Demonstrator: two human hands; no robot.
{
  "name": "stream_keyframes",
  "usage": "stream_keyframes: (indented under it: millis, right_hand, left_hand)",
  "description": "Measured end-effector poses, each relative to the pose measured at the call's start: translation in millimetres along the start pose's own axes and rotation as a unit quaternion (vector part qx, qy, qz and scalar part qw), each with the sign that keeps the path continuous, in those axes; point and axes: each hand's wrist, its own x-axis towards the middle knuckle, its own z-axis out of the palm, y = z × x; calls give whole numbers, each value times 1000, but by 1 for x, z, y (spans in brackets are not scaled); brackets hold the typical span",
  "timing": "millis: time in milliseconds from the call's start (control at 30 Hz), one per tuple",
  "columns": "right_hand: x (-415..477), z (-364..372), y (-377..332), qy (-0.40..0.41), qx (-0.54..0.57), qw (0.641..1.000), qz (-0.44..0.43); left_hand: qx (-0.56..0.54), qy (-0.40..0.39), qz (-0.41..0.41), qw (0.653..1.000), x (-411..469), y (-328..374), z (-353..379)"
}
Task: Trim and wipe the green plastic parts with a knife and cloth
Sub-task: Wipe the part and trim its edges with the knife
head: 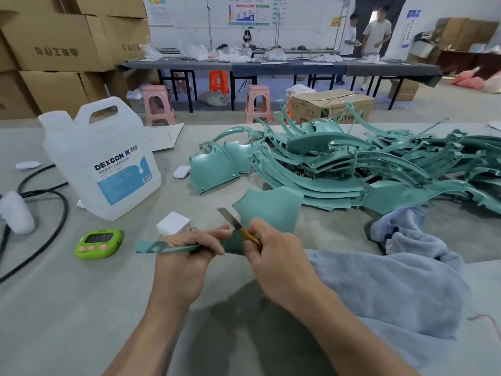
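My left hand (pixel 187 249) grips a green plastic part (pixel 271 207) by its thin lower strip, which sticks out to the left. The part's broad curved panel rises behind my fingers. My right hand (pixel 273 249) holds a yellow-handled utility knife (pixel 235 222), blade out, pointing up and left against the part's edge. A light blue cloth (pixel 393 270) lies bunched on the table to the right of my hands. Behind it spreads a large pile of green plastic parts (pixel 339 164).
A white DEXCON jug (pixel 108 158) stands at the left, with a black cable (pixel 54 213) looping beside it. A green timer (pixel 99 243) and a small white box (pixel 173 223) lie near my left hand. Two people stand by the far tables.
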Motion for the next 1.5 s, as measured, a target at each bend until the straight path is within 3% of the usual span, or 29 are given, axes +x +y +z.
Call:
stream_keyframes:
  millis: [100,200,267,500,700,900,1167,1367,1500]
  right_hand:
    - [2,3,5,-2,-29,999,33]
    - [3,6,9,-2,-41,998,39]
    - [2,8,9,-1,-36,999,36]
    - [1,12,6,5,11,1000,26]
    - [-4,13,2,-9,15,1000,7]
    - [-10,17,-8,-30,113,993,-1]
    - [1,12,4,-7,62,994,85]
    - [-11,2,-25,-60,220,974,9]
    - [-17,-5,-44,-85,323,942,-24]
  left_hand:
    - [176,31,4,984,-4,7,-1]
    - [347,59,-11,936,-9,11,-7]
    - [397,64,-35,915,-11,12,-8]
    - [294,43,-31,954,-9,12,-3]
    - [241,60,-53,967,-9,7,1]
    - [256,81,-69,961,-6,-3,-1]
    - [281,74,-55,955,-10,3,2]
    - [269,72,-61,958,-10,14,4]
    - [316,42,-14,948,-11,21,4]
